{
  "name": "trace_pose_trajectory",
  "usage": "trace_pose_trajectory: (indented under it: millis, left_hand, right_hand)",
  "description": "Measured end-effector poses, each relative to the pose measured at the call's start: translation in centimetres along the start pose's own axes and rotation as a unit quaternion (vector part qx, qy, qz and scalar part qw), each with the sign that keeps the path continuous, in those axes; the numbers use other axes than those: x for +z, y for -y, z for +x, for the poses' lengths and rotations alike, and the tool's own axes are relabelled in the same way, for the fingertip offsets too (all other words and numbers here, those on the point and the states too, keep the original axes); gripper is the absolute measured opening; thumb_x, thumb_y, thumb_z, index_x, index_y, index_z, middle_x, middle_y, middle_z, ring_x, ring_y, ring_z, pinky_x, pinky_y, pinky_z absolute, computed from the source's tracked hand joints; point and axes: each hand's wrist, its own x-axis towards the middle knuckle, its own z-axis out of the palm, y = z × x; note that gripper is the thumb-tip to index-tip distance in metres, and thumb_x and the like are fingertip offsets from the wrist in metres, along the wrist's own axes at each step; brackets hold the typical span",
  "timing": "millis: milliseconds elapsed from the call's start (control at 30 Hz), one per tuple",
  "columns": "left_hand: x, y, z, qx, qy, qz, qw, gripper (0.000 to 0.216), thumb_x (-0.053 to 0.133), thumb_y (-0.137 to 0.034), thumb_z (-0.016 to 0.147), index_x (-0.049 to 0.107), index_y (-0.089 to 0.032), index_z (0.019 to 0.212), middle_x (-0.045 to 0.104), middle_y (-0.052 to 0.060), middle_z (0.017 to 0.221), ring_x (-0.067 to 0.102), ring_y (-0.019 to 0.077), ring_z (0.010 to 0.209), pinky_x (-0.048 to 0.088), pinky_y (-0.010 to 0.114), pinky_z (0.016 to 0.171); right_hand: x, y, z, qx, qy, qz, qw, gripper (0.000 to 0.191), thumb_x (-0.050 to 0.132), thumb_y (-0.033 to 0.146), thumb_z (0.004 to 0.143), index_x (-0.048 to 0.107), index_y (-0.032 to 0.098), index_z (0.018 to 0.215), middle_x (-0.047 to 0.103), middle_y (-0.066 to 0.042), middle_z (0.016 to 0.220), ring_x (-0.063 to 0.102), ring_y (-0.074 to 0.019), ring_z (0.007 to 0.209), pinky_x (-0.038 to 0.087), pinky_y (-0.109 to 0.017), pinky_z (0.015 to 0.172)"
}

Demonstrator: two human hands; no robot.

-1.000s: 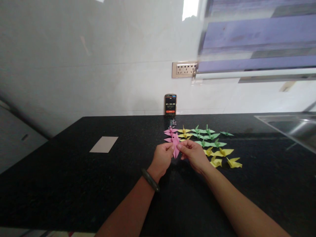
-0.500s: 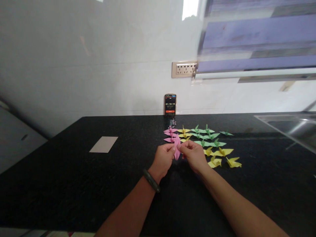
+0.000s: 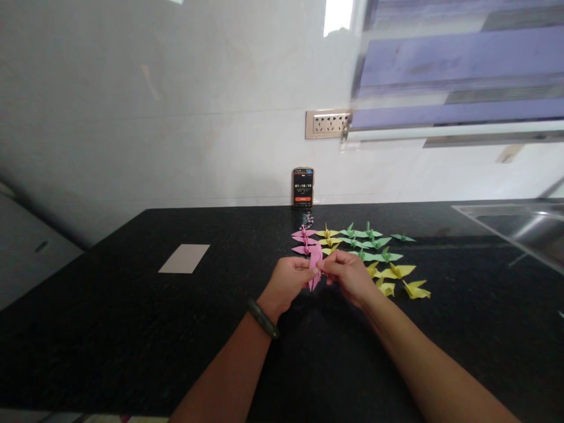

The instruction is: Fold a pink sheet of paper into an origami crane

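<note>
My left hand (image 3: 285,283) and my right hand (image 3: 349,276) meet above the black countertop (image 3: 132,329), both pinching one folded pink paper piece (image 3: 314,265) held upright between the fingertips. A dark bangle sits on my left wrist. Just beyond the hands lie finished pink paper cranes (image 3: 303,239), then yellow paper cranes (image 3: 396,278) and green paper cranes (image 3: 370,241) spread in rows to the right.
A phone (image 3: 303,187) showing a timer leans against the white wall at the back. A pale paper square (image 3: 184,258) lies to the left on the counter. A steel sink (image 3: 520,226) is at the far right, a wall socket (image 3: 326,124) above.
The hands have drawn slightly closer together and lower, and the pink piece is tilted and more covered by the fingers. The phone timer has advanced.
</note>
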Motion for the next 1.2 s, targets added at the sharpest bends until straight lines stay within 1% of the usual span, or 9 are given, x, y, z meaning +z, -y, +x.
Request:
trace_pose_trajectory:
  millis: [167,367,600,667,767,867,967,1033,1200]
  left_hand:
    - [-0.28,0.06,0.02,-0.013,-0.003,-0.004,1.0,0.023,0.069,-0.03,0.056,0.064,-0.009,0.064,0.058,0.002,0.055,0.051,0.0101,0.049,0.04,0.023,0.05]
    - [-0.2,-0.16,-0.01,-0.019,-0.003,-0.029,0.999,0.026,0.072,-0.031,0.052,0.063,-0.008,0.062,0.06,0.004,0.056,0.052,0.0105,0.048,0.041,0.024,0.05]
    - [-0.27,0.15,-0.11,0.001,0.026,-0.006,1.0,0.021,0.069,-0.029,0.057,0.065,-0.01,0.065,0.06,0.003,0.056,0.055,0.0122,0.052,0.042,0.024,0.052]
    - [-0.21,0.11,-0.15,0.004,0.034,-0.006,0.999,0.02,0.068,-0.027,0.058,0.066,-0.01,0.066,0.061,0.003,0.058,0.055,0.0124,0.053,0.042,0.024,0.054]
    - [-0.01,-0.11,-0.18,-0.004,0.043,-0.03,0.999,0.018,0.067,-0.026,0.059,0.066,-0.01,0.068,0.063,0.004,0.061,0.057,0.0128,0.056,0.043,0.025,0.057]
    - [0.15,-0.33,-0.13,-0.01,0.008,-0.074,0.997,0.018,0.068,-0.023,0.057,0.065,-0.009,0.068,0.063,0.005,0.063,0.057,0.0127,0.057,0.045,0.027,0.061]
    - [0.22,-0.45,-0.05,-0.005,-0.047,-0.108,0.993,0.017,0.067,-0.022,0.058,0.063,-0.01,0.068,0.061,0.004,0.064,0.055,0.0113,0.056,0.046,0.027,0.061]
    - [0.25,-0.45,-0.01,-0.006,-0.067,-0.122,0.99,0.015,0.067,-0.022,0.057,0.062,-0.01,0.066,0.06,0.003,0.064,0.054,0.0105,0.056,0.045,0.026,0.059]
    - [0.27,-0.27,0.03,-0.012,-0.059,-0.142,0.988,0.015,0.067,-0.023,0.059,0.059,-0.01,0.062,0.058,0.002,0.059,0.054,0.0097,0.054,0.046,0.024,0.056]
  right_hand:
    - [0.03,0.33,-0.11,0.008,0.026,-0.018,0.999,0.021,0.069,0.027,0.058,0.054,0.014,0.05,0.053,0.004,0.046,0.043,-0.0053,0.037,0.035,-0.019,0.038]
    - [-0.06,0.34,-0.15,0.011,0.07,0.017,0.997,0.022,0.07,0.033,0.059,0.059,0.014,0.064,0.056,0.004,0.055,0.046,-0.0054,0.042,0.038,-0.018,0.04]
    - [0.37,0.09,-0.22,0.001,0.009,0.044,0.999,0.021,0.068,0.027,0.059,0.053,0.015,0.052,0.049,0.006,0.043,0.041,-0.0048,0.035,0.035,-0.018,0.036]
    - [0.45,0.0,-0.16,0.001,0.005,0.053,0.999,0.023,0.067,0.03,0.061,0.053,0.015,0.051,0.048,0.006,0.042,0.04,-0.0051,0.034,0.035,-0.018,0.036]
    - [0.38,-0.06,-0.03,-0.004,0.015,0.043,0.999,0.032,0.06,0.04,0.069,0.052,0.015,0.051,0.048,0.004,0.044,0.04,-0.0055,0.035,0.036,-0.019,0.036]
    - [0.27,-0.07,-0.01,-0.008,0.019,0.008,1.0,0.035,0.055,0.047,0.072,0.055,0.015,0.056,0.049,0.004,0.047,0.039,-0.0057,0.037,0.038,-0.019,0.037]
    - [0.33,-0.08,-0.18,-0.01,0.029,-0.036,0.999,0.032,0.06,0.045,0.068,0.054,0.016,0.058,0.049,0.004,0.05,0.041,-0.0058,0.039,0.037,-0.019,0.038]
    - [0.39,-0.12,-0.3,-0.013,0.055,-0.056,0.997,0.03,0.061,0.044,0.068,0.054,0.016,0.06,0.05,0.004,0.052,0.043,-0.0062,0.041,0.037,-0.019,0.039]
    - [0.11,-0.32,-0.16,-0.04,0.086,-0.106,0.99,0.028,0.057,0.041,0.072,0.053,0.015,0.062,0.049,0.004,0.051,0.043,-0.0067,0.041,0.035,-0.02,0.042]
